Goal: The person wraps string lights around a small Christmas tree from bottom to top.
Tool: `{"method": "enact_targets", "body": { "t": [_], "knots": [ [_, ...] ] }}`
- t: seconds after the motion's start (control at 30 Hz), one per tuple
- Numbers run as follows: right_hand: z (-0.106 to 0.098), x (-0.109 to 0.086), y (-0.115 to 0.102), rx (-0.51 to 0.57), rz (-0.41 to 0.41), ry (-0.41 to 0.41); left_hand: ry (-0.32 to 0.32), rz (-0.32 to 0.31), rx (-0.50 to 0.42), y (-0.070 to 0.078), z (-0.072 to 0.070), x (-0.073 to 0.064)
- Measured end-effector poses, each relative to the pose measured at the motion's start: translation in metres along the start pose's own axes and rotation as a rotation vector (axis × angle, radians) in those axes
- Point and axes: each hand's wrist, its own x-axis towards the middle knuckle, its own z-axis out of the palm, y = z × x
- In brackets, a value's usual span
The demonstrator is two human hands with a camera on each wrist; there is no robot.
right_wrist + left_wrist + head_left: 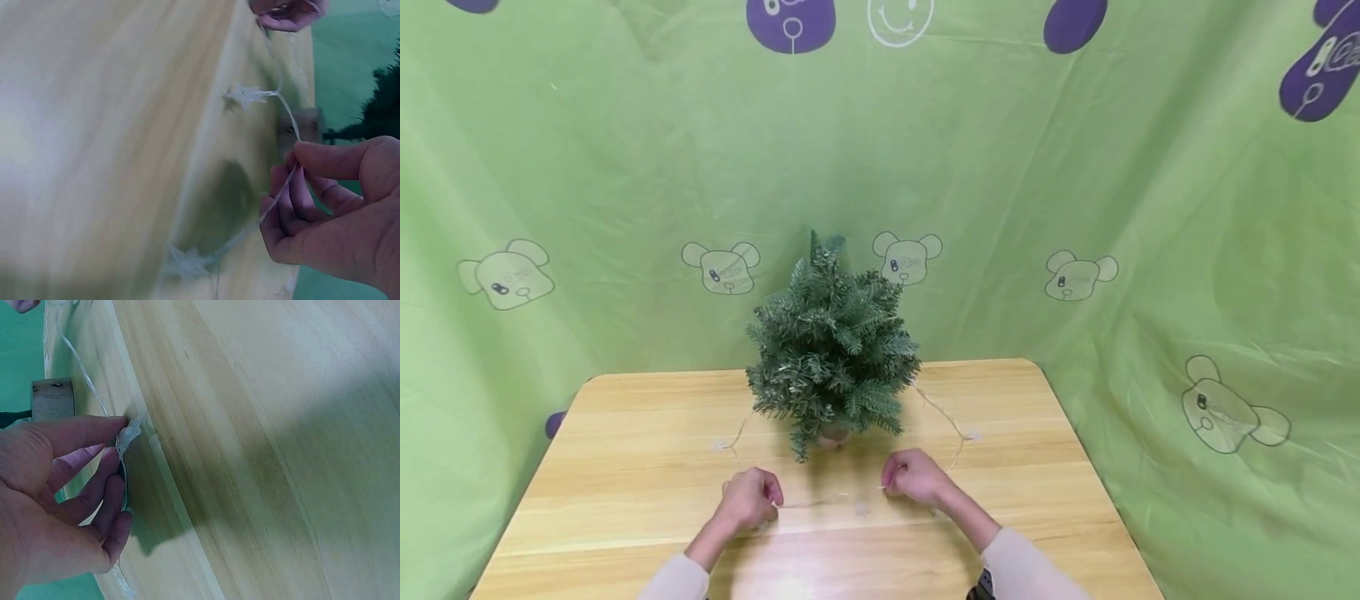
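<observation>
A string of fairy lights [942, 412] with clear star-shaped pieces loops round the small artificial Christmas tree [833, 350] on the table. My left hand [748, 498], in front of the tree on the left, pinches the string between thumb and fingers, right by a clear star [130, 434]. Opposite it, my right hand [916, 477] pinches the thin wire with thumb and fingertips. Between the hands the wire sags, and another star [247, 95] hangs from it near the tabletop. One more star [187, 262] shows on the near side of the right hand.
The tree's round wooden base [53, 400] stands just beyond the hands on the wood-grain table [640, 417]. Behind and to both sides hangs a green curtain [625, 167] printed with bear heads. A dark wristband [981, 586] shows at the right sleeve.
</observation>
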Motion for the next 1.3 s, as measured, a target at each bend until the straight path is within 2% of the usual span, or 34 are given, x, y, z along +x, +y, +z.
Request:
{"method": "enact_targets", "body": {
  "t": [0.2, 0.33, 0.53, 0.63, 0.87, 1.17, 1.3],
  "knots": [
    [-0.019, -0.003, -0.008, 0.026, 0.021, -0.044, -0.009, 0.005, -0.001, 0.002, -0.002, -0.002],
    [-0.028, -0.008, -0.014, 0.022, 0.048, -0.107, -0.042, 0.057, 0.014, 0.006, -0.013, -0.004],
    [-0.040, -0.014, -0.026, -0.015, 0.058, -0.176, -0.154, 0.155, -0.082, 0.012, -0.039, -0.005],
    [-0.047, -0.015, -0.034, -0.012, 0.061, -0.195, -0.187, 0.189, -0.108, 0.015, -0.052, -0.004],
    [-0.065, -0.017, -0.046, 0.029, 0.071, -0.223, -0.265, 0.181, -0.121, 0.024, -0.081, -0.002],
    [-0.102, -0.026, -0.058, -0.013, 0.091, -0.247, -0.272, 0.224, -0.106, 0.029, -0.127, -0.005],
    [-0.117, -0.033, -0.062, -0.036, 0.095, -0.283, -0.296, 0.239, -0.135, 0.029, -0.145, -0.010]
  ]
}}
